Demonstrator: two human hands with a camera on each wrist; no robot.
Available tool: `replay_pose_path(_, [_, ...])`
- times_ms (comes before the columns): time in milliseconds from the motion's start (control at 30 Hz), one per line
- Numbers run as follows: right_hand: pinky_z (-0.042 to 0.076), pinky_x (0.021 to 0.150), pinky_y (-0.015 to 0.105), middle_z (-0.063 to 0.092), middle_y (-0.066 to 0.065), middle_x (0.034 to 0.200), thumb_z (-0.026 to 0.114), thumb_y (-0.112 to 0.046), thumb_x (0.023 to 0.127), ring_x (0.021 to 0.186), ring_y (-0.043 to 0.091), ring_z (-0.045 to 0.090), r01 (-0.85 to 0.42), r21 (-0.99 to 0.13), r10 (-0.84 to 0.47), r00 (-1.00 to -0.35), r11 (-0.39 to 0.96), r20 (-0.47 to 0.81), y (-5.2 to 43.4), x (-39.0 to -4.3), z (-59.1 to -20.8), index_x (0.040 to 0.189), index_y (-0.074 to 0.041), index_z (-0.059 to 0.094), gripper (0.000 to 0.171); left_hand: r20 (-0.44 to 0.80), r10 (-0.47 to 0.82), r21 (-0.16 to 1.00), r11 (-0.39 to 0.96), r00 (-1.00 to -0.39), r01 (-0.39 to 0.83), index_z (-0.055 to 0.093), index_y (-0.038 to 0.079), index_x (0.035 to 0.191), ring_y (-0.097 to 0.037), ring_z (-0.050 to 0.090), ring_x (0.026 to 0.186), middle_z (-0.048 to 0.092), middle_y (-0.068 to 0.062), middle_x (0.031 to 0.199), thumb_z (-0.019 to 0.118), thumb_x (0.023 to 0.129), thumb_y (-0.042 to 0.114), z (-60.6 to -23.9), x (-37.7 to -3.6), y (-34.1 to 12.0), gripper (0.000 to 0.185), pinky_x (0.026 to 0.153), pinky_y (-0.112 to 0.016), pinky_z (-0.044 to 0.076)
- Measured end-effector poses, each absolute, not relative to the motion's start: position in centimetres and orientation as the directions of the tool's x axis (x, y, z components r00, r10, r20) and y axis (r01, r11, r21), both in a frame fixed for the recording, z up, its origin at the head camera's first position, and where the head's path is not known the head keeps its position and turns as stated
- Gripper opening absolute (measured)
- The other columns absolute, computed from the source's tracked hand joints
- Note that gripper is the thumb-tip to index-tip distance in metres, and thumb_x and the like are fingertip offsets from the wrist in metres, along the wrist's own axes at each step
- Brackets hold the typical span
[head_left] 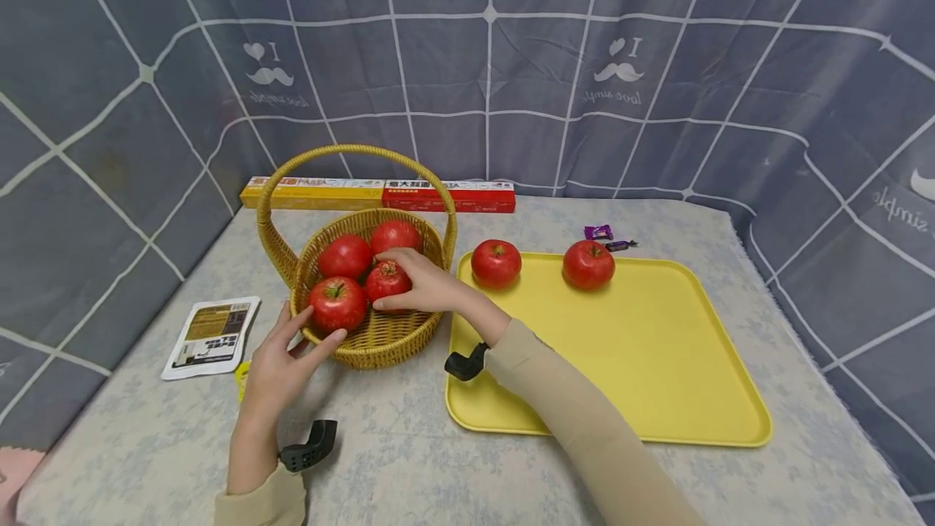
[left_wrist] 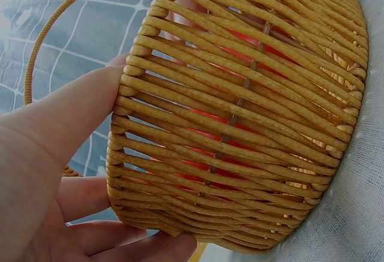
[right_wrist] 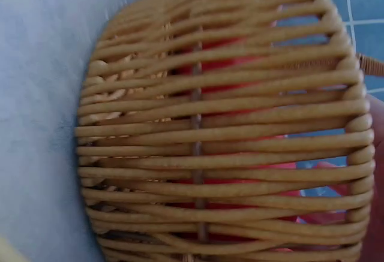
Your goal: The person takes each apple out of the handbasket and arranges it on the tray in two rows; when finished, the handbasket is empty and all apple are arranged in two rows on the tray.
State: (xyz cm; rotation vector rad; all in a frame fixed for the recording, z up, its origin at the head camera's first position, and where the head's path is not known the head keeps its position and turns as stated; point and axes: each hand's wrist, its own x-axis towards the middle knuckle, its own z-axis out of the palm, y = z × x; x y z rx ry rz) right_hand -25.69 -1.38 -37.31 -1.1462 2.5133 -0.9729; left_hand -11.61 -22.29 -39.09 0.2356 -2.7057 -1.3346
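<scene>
Work in hand: we judge that tomatoes are being moved from the wicker basket (head_left: 380,339) to the yellow tray (head_left: 657,380).
Done so far: we count two tomatoes on the tray, one (head_left: 496,263) near its back left corner and one (head_left: 588,265) further right along the back edge, well apart from each other.
Left to do: we count four tomatoes in the basket, so by our estimate about a third of the load is across.
Right hand (head_left: 424,282): we see it reaching over the basket rim, fingers curled onto the small front tomato (head_left: 385,280); the tomato is not yet lifted.
Left hand (head_left: 281,360): we see it spread against the outer wall of the basket, thumb near the rim; the left wrist view shows the straight fingers (left_wrist: 72,118) lying flat on the weave, steadying it.
Basket: round, woven of glossy tan cane in horizontal bands, with a high arched handle (head_left: 351,154); red shows through the gaps in both wrist views.
Tomatoes: smooth, shiny, round, with green calyxes.
Tray: rigid, rectangular, rounded corners, low raised lip.
Counter (head_left: 409,445): covered in a pale, mottled cloth.
Other items: a printed packet (head_left: 212,335) left of the basket, a long box (head_left: 380,193) behind it, two wrapped sweets (head_left: 606,238) behind the tray.
</scene>
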Motion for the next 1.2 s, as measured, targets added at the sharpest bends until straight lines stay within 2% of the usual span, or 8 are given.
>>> replay_pose_path(133, [0.040,0.102,0.035,0.042,0.005,0.137,0.075,-0.037,0.079,0.126,0.020,0.037,-0.577,-0.627,-0.708,-0.704,0.524,0.055,-1.9,-26.3,-37.3,0.137,-0.013,0.044,0.070,0.037,-0.188,0.791,0.605,-0.982,-0.086,0.034,-0.002,0.144,-0.038,0.024,0.137,0.007,-0.020,0.154,0.065,0.084,0.051,-39.1,-11.6,-22.3,0.085,0.099,-0.050,0.040])
replay_pose_path(300, [0.044,0.096,0.036,0.040,0.006,0.133,0.080,-0.037,0.074,0.122,0.022,0.036,-0.574,-0.551,-0.677,-0.736,0.606,0.022,-2.5,-26.7,-37.3,0.135,-0.016,0.050,0.071,0.039,-0.188,0.794,0.603,-0.981,-0.084,0.034,-0.001,0.144,-0.038,0.023,0.137,0.007,-0.020,0.154,0.065,0.084,0.051,-39.1,-11.7,-22.3,0.085,0.100,-0.050,0.040])
replay_pose_path(500, [0.046,0.094,0.031,0.045,0.003,0.128,0.081,-0.040,0.071,0.115,0.018,0.047,-0.606,-0.479,-0.702,-0.711,0.636,-0.034,-2.6,-26.9,-37.4,0.132,-0.015,0.048,0.074,0.060,-0.179,0.796,0.603,-0.982,-0.061,0.034,-0.002,0.143,-0.038,0.024,0.136,0.009,-0.022,0.154,0.065,0.084,0.049,-39.2,-11.7,-22.3,0.084,0.099,-0.049,0.041])
replay_pose_path(667, [0.047,0.092,0.028,0.052,0.002,0.124,0.081,-0.036,0.071,0.108,0.013,0.053,-0.619,-0.500,-0.728,-0.684,0.606,-0.035,-2.4,-26.4,-37.3,0.128,-0.013,0.043,0.073,0.056,-0.176,0.796,0.602,-0.983,-0.062,0.034,-0.003,0.143,-0.038,0.024,0.136,0.008,-0.021,0.154,0.066,0.084,0.049,-39.2,-11.7,-22.4,0.084,0.099,-0.049,0.041])
replay_pose_path(833, [0.047,0.095,0.034,0.042,0.004,0.133,0.080,-0.036,0.069,0.115,0.017,0.047,-0.635,-0.534,-0.713,-0.696,0.559,0.081,-1.4,-25.3,-36.8,0.142,-0.014,0.037,0.087,0.053,-0.173,0.793,0.606,-0.983,-0.064,0.035,-0.003,0.143,-0.039,0.025,0.136,0.009,-0.022,0.154,0.066,0.085,0.048,-39.2,-11.6,-22.3,0.083,0.098,-0.049,0.041])
replay_pose_path(967, [0.049,0.091,0.035,0.035,0.004,0.132,0.081,-0.031,0.068,0.113,0.019,0.046,-0.619,-0.613,-0.686,-0.709,0.491,0.166,0.4,-24.0,-35.6,0.145,-0.018,0.033,0.092,0.058,-0.169,0.794,0.605,-0.984,-0.057,0.035,-0.003,0.143,-0.039,0.025,0.136,0.008,-0.022,0.154,0.066,0.085,0.048,-39.1,-11.6,-22.2,0.083,0.098,-0.049,0.041])
replay_pose_path(1100, [0.050,0.089,0.034,0.030,0.002,0.131,0.082,-0.026,0.067,0.112,0.017,0.045,-0.590,-0.689,-0.668,-0.716,0.421,0.204,2.7,-23.0,-35.0,0.141,-0.019,0.039,0.086,0.053,-0.166,0.791,0.609,-0.985,-0.060,0.034,-0.002,0.143,-0.038,0.024,0.136,0.008,-0.021,0.154,0.065,0.085,0.049,-39.0,-11.6,-22.3,0.084,0.099,-0.050,0.041])
replay_pose_path(1200, [0.050,0.089,0.036,0.032,0.000,0.134,0.084,-0.024,0.065,0.114,0.016,0.045,-0.587,-0.722,-0.637,-0.724,0.366,0.266,4.6,-22.4,-34.9,0.134,-0.018,0.042,0.080,0.047,-0.167,0.787,0.614,-0.985,-0.067,0.034,-0.002,0.143,-0.038,0.025,0.136,0.007,-0.021,0.154,0.064,0.085,0.050,-39.1,-11.6,-22.4,0.084,0.099,-0.050,0.041])
